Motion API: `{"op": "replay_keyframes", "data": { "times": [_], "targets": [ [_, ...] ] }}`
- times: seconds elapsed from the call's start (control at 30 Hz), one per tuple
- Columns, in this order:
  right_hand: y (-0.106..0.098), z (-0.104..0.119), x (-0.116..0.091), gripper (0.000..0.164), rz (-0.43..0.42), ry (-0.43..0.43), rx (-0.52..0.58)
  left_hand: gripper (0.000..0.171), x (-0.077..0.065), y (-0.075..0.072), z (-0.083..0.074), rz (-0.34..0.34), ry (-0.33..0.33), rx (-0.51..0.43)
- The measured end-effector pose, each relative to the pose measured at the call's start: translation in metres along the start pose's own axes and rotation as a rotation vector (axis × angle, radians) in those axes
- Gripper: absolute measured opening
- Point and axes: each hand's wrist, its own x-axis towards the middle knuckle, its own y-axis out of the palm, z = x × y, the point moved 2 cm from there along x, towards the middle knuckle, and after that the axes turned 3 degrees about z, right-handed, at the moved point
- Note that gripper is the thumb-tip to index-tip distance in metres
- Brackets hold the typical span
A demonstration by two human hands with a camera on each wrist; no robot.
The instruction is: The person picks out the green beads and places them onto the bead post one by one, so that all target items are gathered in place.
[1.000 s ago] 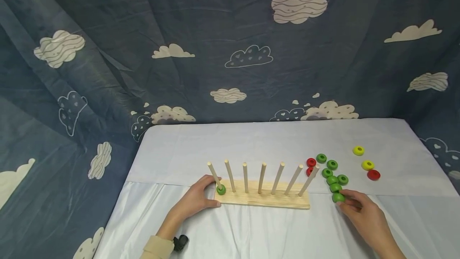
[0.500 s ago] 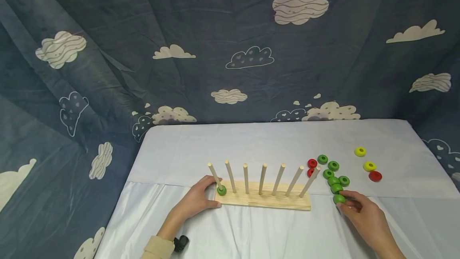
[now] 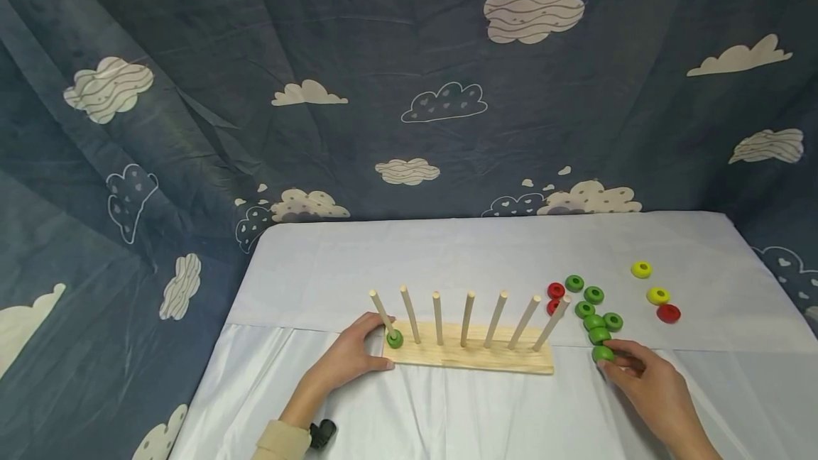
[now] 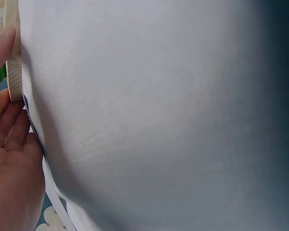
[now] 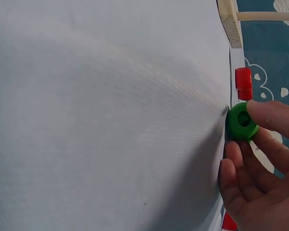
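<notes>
A wooden peg board (image 3: pixel 469 356) with several upright pegs lies on the white-covered table. One green ring (image 3: pixel 395 338) sits at the bottom of its leftmost peg. My left hand (image 3: pixel 348 352) grips the board's left end, thumb at the front edge and fingers behind; the left wrist view shows the wood end (image 4: pixel 14 79) between thumb and fingers. To the right of the board, my right hand (image 3: pixel 652 382) pinches a green ring (image 5: pixel 243 121) between thumb and fingers. It stands on its edge, its hole facing the right wrist camera, low at the table surface.
Beyond the right hand lie several loose green rings (image 3: pixel 594 295), two red rings (image 3: pixel 555 291) beside them, and two yellow rings (image 3: pixel 642 270) with another red ring (image 3: pixel 668 314) farther right. A small black object (image 3: pixel 323 434) is by the left wrist. Cloud-patterned cloth (image 3: pixel 358 148) hangs behind.
</notes>
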Motion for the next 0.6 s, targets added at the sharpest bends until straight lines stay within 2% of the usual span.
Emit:
{"op": "replay_keyframes", "data": {
  "times": [0.33,0.6],
  "targets": [
    [0.0024,0.0015,-0.0011,0.041,-0.008,-0.006,0.008,0.073,-0.0007,-0.0007,0.0002,0.007,0.015,-0.010],
    [0.0034,0.0039,-0.0010,0.036,-0.046,-0.010,0.005,0.073,-0.0004,0.0001,0.0012,0.002,0.010,-0.019]
  ]
}}
